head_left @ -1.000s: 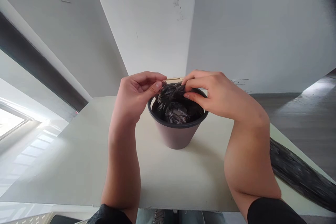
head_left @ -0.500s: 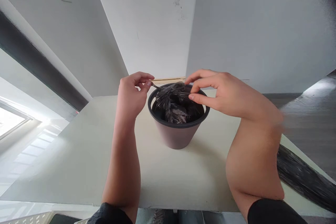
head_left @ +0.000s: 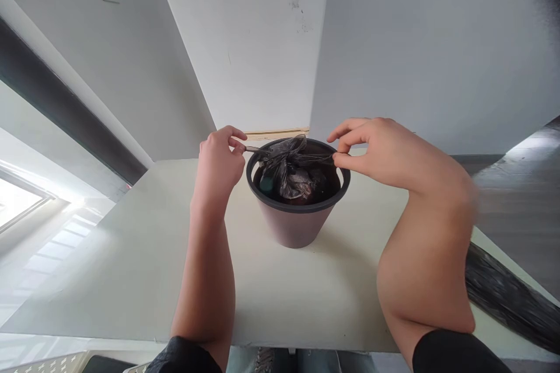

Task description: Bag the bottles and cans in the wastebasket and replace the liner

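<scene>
A mauve bin (head_left: 297, 227) with a black rim stands upright on the pale table. Inside it lies a thin black plastic bag (head_left: 297, 182), its top gathered into a twisted knot or bunch near the rim. My left hand (head_left: 221, 157) pinches one drawn-out end of the bag, left of the rim. Over the right side of the rim, my right hand (head_left: 371, 151) pinches the other end between thumb and fingers. Both ends are stretched apart sideways. Something dark green shows at the left inside the bin; what it is I cannot make out.
The pale table (head_left: 131, 268) reaches to the wall (head_left: 262, 58) behind the bin. At the right edge lies a long roll of black plastic (head_left: 511, 291). A light perforated basket (head_left: 56, 364) shows at the bottom left.
My hands have moved apart, the left one leftward and the right one rightward. The bag's ends are pulled longer and its bunched middle is tighter. More of the bin's inside shows.
</scene>
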`<action>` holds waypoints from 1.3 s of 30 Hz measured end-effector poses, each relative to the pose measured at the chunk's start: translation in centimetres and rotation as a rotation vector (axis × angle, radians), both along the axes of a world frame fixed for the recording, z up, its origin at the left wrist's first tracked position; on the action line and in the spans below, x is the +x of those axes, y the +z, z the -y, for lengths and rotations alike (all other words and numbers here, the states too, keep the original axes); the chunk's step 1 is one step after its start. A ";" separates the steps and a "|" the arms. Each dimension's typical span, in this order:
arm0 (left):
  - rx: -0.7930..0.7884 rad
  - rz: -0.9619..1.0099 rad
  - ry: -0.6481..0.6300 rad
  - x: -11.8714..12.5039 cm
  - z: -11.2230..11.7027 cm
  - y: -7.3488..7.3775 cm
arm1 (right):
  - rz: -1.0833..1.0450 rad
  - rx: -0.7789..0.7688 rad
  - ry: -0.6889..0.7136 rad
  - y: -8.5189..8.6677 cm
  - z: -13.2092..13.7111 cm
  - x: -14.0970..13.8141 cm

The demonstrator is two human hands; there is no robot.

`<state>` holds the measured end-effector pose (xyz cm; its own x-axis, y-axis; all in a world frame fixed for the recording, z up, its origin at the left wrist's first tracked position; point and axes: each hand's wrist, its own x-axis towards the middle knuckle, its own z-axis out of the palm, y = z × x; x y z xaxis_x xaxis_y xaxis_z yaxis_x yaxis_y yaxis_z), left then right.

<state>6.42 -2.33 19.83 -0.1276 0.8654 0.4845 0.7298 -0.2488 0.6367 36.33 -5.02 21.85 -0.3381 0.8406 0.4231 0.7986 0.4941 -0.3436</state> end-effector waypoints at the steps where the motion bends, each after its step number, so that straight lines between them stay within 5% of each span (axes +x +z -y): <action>1: -0.013 -0.014 0.006 0.0 0.1 0.0 | -0.001 0.012 -0.003 -0.2 -0.1 0.2; 11: -0.008 -0.046 0.016 -0.1 0.6 0.3 | 0.039 0.047 -0.131 -0.1 0.1 0.5; 18: 0.247 0.123 -0.223 2.0 1.5 1.3 | -0.193 0.090 -0.048 1.4 1.3 -3.5; 27: 0.332 0.200 -0.492 5.5 3.1 1.4 | -0.403 -0.055 0.152 0.3 0.7 -7.0; 39: 0.309 0.047 -0.362 4.8 2.5 1.4 | -0.672 0.231 0.121 0.4 -0.1 -7.3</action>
